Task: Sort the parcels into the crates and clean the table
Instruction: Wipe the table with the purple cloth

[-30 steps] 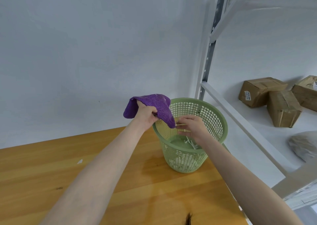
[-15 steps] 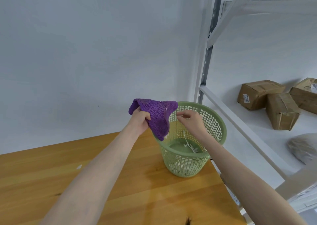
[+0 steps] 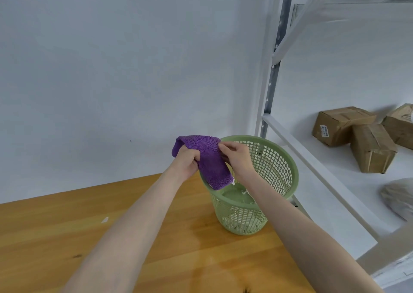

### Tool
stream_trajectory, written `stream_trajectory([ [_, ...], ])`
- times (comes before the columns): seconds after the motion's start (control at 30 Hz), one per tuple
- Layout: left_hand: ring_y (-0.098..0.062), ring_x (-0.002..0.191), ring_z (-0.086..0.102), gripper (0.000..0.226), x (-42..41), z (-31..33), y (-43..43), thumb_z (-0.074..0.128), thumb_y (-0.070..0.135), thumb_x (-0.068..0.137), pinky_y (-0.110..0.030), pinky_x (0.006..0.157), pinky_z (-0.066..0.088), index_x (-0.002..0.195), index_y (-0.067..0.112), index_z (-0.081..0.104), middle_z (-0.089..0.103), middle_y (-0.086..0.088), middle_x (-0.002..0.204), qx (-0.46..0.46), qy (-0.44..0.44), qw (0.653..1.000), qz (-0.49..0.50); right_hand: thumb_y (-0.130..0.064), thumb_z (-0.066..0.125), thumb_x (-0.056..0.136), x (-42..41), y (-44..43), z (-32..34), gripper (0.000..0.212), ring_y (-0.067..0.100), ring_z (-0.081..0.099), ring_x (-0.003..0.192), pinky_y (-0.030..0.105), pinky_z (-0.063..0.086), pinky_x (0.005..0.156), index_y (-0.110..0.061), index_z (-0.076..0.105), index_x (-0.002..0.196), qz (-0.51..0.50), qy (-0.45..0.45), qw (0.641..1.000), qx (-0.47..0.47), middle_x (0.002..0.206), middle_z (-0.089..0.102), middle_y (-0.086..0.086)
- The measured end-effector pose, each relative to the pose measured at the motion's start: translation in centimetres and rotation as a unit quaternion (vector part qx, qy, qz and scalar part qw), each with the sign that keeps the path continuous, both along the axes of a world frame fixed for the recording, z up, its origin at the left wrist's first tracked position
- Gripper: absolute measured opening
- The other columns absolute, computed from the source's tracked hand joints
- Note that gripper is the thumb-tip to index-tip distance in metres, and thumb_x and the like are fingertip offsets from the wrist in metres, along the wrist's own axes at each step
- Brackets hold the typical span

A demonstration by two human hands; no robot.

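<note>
Cleaning stage, to judge by the scene: purple terry cloth (image 3: 210, 165) held above the left rim of a pale green perforated plastic waste basket (image 3: 279, 170), lower end hanging into its mouth, white scraps (image 3: 245, 191) already lying on the basket floor. Left hand (image 3: 186, 162) closed around the cloth's left fold, fingers curled tight. Right hand (image 3: 237, 158) pinching the cloth's upper right edge between thumb and fingertips. Basket standing at the right edge of the light wooden table (image 3: 67, 248), toward its far corner. Left to clear, apparently: one small white scrap (image 3: 104, 220) well to the left of the basket. No crates in sight; brown cardboard parcels (image 3: 342, 125) resting on the white metal shelf (image 3: 324, 181) beyond the table's right edge, sorting progress impossible to judge.
</note>
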State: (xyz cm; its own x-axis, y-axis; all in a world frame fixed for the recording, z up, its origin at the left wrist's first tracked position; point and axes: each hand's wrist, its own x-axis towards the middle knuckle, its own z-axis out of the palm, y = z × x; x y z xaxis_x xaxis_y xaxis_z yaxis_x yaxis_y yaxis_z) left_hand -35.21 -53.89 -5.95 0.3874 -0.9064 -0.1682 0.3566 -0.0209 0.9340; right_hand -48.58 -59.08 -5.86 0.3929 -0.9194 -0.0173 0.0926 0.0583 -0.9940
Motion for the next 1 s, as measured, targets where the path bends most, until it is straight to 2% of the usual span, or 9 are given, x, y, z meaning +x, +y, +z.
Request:
stream_trajectory([
  [0.1,-0.015,0.068,0.043,0.044,0.0,-0.2,0.0,0.018,-0.024,0.063,-0.025,0.059,0.031,0.079,0.003,0.048,0.044,-0.005,0.072,-0.001,0.003,1.000,-0.006,0.000,0.061,0.088,0.2,0.1,0.3,0.018,0.011,0.055,0.064,0.022,0.049,0.065,-0.011,0.066,0.075,-0.020,-0.008,1.000,0.020,0.069,0.061,0.004],
  [0.23,-0.011,0.061,0.036,0.041,-0.4,0.0,0.0,0.017,-0.025,0.065,-0.020,0.051,0.030,0.071,0.006,0.042,0.038,0.000,0.066,0.005,-0.017,1.000,-0.001,0.003,0.058,0.087,0.1,-0.2,0.5,0.020,0.010,0.057,0.059,0.018,0.052,0.059,-0.008,0.066,0.073,-0.041,0.010,0.999,0.012,0.065,0.061,0.004],
  [0.4,-0.012,0.062,0.033,0.041,-0.7,-0.1,-0.3,0.017,-0.026,0.065,-0.022,0.054,0.027,0.070,0.008,0.039,0.034,-0.001,0.067,-0.010,-0.016,1.000,0.008,0.004,0.058,0.086,-0.4,-0.5,0.4,0.016,0.013,0.061,0.061,0.019,0.055,0.060,-0.003,0.066,0.075,-0.030,-0.021,0.998,0.048,0.067,0.063,0.007],
  [0.53,-0.015,0.071,0.042,0.041,-0.7,-0.6,-0.2,0.024,-0.022,0.061,-0.023,0.061,0.036,0.081,0.002,0.048,0.043,-0.006,0.075,-0.019,-0.034,0.999,-0.023,-0.001,0.068,0.083,-0.5,-0.5,0.4,0.007,0.016,0.062,0.066,0.023,0.055,0.063,-0.004,0.066,0.077,-0.001,-0.036,0.997,0.062,0.072,0.064,0.008],
  [0.63,-0.018,0.077,0.046,0.045,-0.6,-0.8,-0.4,0.026,-0.020,0.058,-0.026,0.068,0.038,0.089,-0.001,0.051,0.048,-0.008,0.081,-0.030,-0.016,0.999,-0.039,0.004,0.066,0.083,-0.8,-0.7,0.3,0.009,0.016,0.061,0.065,0.022,0.055,0.062,-0.003,0.064,0.077,0.015,-0.097,0.988,0.123,0.071,0.064,0.007],
  [0.73,-0.019,0.076,0.044,0.041,-0.3,-0.8,-0.4,0.029,-0.016,0.053,-0.027,0.067,0.037,0.084,0.002,0.048,0.045,-0.007,0.079,-0.032,0.010,0.998,-0.044,0.005,0.060,0.085,-1.2,-0.9,0.1,0.013,0.016,0.061,0.065,0.022,0.055,0.061,-0.004,0.062,0.076,0.048,-0.172,0.964,0.197,0.068,0.065,0.005],
  [0.83,-0.018,0.073,0.045,0.042,-0.2,-0.8,-0.3,0.031,-0.014,0.048,-0.026,0.066,0.036,0.085,0.001,0.047,0.045,-0.007,0.077,-0.023,0.012,0.999,-0.042,0.009,0.060,0.085,-1.4,-1.1,0.0,0.017,0.015,0.064,0.060,0.023,0.056,0.060,-0.006,0.059,0.077,0.049,-0.163,0.966,0.196,0.068,0.066,0.006],
  [1.0,-0.013,0.064,0.038,0.038,-0.3,-0.5,0.0,0.019,-0.024,0.063,-0.022,0.059,0.030,0.069,0.009,0.037,0.036,-0.001,0.068,-0.009,0.024,1.000,-0.008,0.012,0.059,0.083,-1.8,-1.5,0.2,0.019,0.017,0.063,0.060,0.023,0.056,0.061,-0.007,0.054,0.080,0.030,-0.128,0.978,0.160,0.070,0.063,0.009],
])
